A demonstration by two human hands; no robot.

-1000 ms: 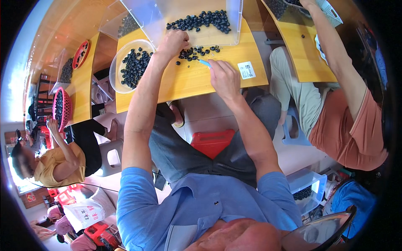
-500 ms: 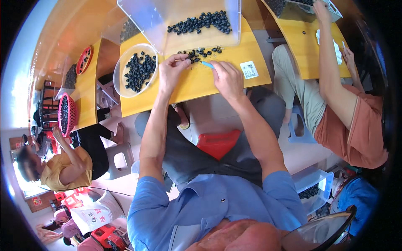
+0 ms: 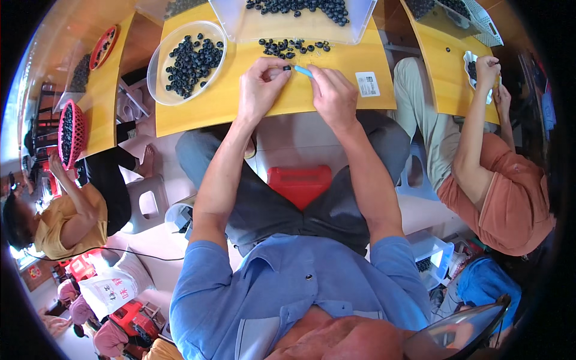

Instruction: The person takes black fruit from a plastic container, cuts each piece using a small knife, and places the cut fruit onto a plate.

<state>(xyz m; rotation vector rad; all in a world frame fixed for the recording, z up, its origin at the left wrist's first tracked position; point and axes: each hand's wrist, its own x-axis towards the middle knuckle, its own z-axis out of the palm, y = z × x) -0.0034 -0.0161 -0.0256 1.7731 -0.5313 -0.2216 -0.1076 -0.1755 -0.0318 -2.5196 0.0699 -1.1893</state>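
Observation:
Between the fingertips of my left hand (image 3: 259,89) I pinch a small round black part (image 3: 287,68), apparently with a hole. My right hand (image 3: 336,96) grips a slim light-blue tool (image 3: 303,71), its end close to that part; whether they touch is too small to tell. Just beyond my hands, a loose group of black parts (image 3: 291,45) lies on the yellow table (image 3: 240,114) among tiny pale scraps. To the left stands a round clear tub (image 3: 157,81) with many more. At the far edge, a clear plastic bin (image 3: 288,30) holds another heap.
A white printed card (image 3: 368,84) lies right of my hands. At the right table a person in an orange-brown top (image 3: 510,198) works over a white tray (image 3: 470,57). On the left, a person in yellow (image 3: 78,216) sits beside a pink basket (image 3: 72,133). A red stool (image 3: 299,180) shows between my knees.
My view has shifted, so the table sits higher in the picture. My left hand now holds a black part up near the blue tool. The right-hand person's raised hand has come down to the white tray.

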